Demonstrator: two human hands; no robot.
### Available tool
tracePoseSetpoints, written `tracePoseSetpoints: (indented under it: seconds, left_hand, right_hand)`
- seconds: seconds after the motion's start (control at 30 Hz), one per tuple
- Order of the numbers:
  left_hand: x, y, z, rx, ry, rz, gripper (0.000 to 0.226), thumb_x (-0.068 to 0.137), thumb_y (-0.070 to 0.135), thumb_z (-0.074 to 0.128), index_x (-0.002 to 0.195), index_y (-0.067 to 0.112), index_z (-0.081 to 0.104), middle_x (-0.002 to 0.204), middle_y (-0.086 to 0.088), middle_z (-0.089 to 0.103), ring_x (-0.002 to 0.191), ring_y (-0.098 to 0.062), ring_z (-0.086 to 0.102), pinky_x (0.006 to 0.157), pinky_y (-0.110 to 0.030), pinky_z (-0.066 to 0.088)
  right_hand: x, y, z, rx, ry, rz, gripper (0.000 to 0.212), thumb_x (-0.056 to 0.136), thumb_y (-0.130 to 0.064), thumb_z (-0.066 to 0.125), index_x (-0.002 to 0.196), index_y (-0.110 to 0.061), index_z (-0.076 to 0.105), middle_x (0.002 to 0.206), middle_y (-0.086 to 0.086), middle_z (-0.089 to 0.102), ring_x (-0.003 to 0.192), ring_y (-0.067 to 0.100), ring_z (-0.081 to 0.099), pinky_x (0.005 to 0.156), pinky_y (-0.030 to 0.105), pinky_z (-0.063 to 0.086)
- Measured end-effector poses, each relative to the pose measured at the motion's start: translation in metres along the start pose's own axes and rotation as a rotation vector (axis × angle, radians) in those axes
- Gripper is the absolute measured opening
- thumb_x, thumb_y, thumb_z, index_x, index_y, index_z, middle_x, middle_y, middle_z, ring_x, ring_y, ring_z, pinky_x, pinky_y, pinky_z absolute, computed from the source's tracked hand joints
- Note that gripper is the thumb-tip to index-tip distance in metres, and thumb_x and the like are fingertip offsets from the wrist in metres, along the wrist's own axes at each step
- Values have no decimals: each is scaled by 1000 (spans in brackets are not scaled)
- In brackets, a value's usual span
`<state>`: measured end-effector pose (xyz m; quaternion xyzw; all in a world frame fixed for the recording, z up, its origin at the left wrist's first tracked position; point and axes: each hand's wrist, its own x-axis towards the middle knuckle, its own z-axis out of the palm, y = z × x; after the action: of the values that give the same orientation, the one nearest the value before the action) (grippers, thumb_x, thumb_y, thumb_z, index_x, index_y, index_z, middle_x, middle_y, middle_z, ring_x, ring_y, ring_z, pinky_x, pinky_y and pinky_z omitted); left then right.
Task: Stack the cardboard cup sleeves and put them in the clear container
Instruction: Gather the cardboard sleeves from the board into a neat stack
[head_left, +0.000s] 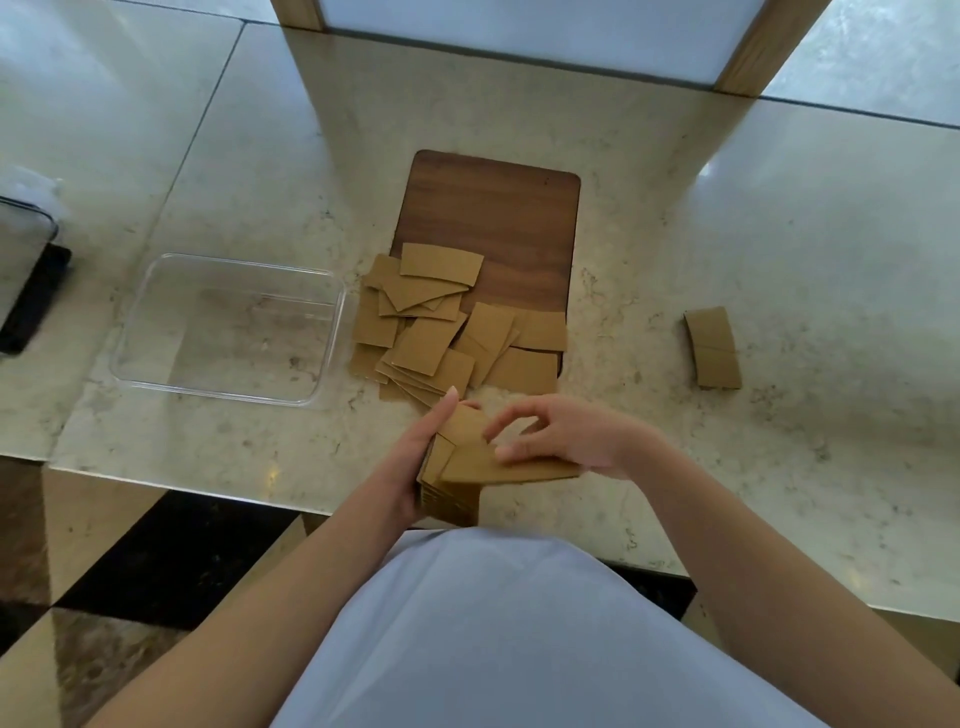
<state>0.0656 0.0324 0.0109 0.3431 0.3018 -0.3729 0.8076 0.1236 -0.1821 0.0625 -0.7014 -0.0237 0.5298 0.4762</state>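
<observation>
We held a thick stack of flat brown cardboard cup sleeves (453, 496) at the near edge of the pale marbled stone counter (727, 249), just in front of our light blue shirt (493, 623). Our left hand (415, 462) gripped the stack along its left side, thumb raised beside the upper corner. Our right hand (566, 436) lay over the top of the stack with its fingers loosely curled, the fingertips (506, 454) pressing the uppermost sleeve, which sat skewed and jutted out to the right past the ones beneath it.

Just beyond the hands, a loose heap of brown cardboard sleeves (441, 332) lay scattered and overlapping, partly on the dark wooden rectangular board (498, 218) and partly spilling off its left and near edges onto the counter. The clear rectangular plastic container (332, 291) stood just left of that heap, with no sleeves inside it. Well apart to the right, a single brown cardboard sleeve (712, 347) lay alone on the counter. At the far left edge sat a dark object (31, 296), cut off by the frame; we could not tell what it was.
</observation>
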Motion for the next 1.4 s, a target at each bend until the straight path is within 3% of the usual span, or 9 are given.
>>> tracePoseSetpoints:
  seconds: [0.17, 0.37, 0.5, 0.6, 0.7, 0.87, 1.0, 1.17, 1.4]
  left_hand:
    - [-9, -4, 7, 48, -172, -65, 63, 76, 59, 76, 119, 13, 78, 108, -19, 76, 86, -30, 76, 66, -38, 63]
    - [0, -5, 12, -143, -234, -133, 90, 63, 49, 97, 133, 3, 63, 116, -23, 68, 94, -36, 68, 77, -45, 61]
    - [4, -5, 8, -202, -396, -141, 81, 74, 45, 91, 135, 2, 59, 122, -23, 63, 93, -31, 67, 80, -42, 60]
    - [8, -1, 6, -244, -469, -82, 75, 75, 41, 91, 130, 1, 59, 112, -16, 64, 88, -24, 65, 80, -37, 58]
    - [13, 9, 7, -269, -522, 36, 64, 86, 31, 81, 142, 16, 55, 115, -12, 60, 93, -21, 62, 85, -34, 54]
    - [25, 14, -4, -335, -402, 70, 69, 83, 15, 81, 143, 32, 53, 114, -17, 55, 90, -29, 62, 80, -42, 56]
    - [34, 15, -5, -310, -327, 26, 48, 83, 29, 84, 126, 27, 64, 112, -15, 56, 85, -28, 61, 78, -42, 55]
    - [45, 22, -2, -370, -164, -5, 49, 74, 43, 91, 110, 21, 66, 108, -16, 54, 80, -27, 60, 73, -41, 56]
    - [49, 26, -4, -354, 16, 5, 53, 72, 37, 90, 113, 16, 63, 99, -18, 59, 74, -29, 63, 65, -41, 58]
  right_hand:
    - [14, -26, -5, -258, 36, 9, 48, 73, -36, 92, 112, -34, 64, 99, -4, 73, 89, 18, 73, 72, 29, 59]
    - [35, -36, 4, -457, 200, -201, 58, 67, -35, 94, 110, -34, 55, 102, -16, 57, 90, 5, 56, 69, 24, 47]
    - [46, -37, -1, -519, 213, -290, 77, 61, -55, 92, 127, -37, 55, 122, -13, 57, 113, 11, 51, 93, 27, 47]
    - [57, -33, -16, -358, 115, -219, 84, 69, -70, 79, 137, -26, 57, 136, -6, 59, 126, 13, 52, 102, 31, 48]
    - [75, -16, -36, 72, 163, -81, 64, 86, -71, 62, 120, -18, 67, 122, -2, 68, 118, 20, 62, 98, 35, 55]
    - [105, 7, -59, -22, 707, 90, 58, 87, -54, 74, 133, -24, 52, 115, -6, 58, 108, 17, 61, 86, 34, 50]
    - [126, -4, -58, -357, 718, 74, 68, 86, -49, 77, 141, -22, 48, 127, 1, 49, 107, 18, 55, 87, 36, 48]
    - [144, -22, -50, -567, 751, 28, 54, 80, -41, 86, 114, -15, 52, 112, 2, 48, 110, 28, 51, 85, 37, 44]
    - [117, -13, -65, -252, 835, -6, 31, 90, -37, 76, 102, -15, 57, 88, 0, 64, 80, 17, 61, 69, 36, 49]
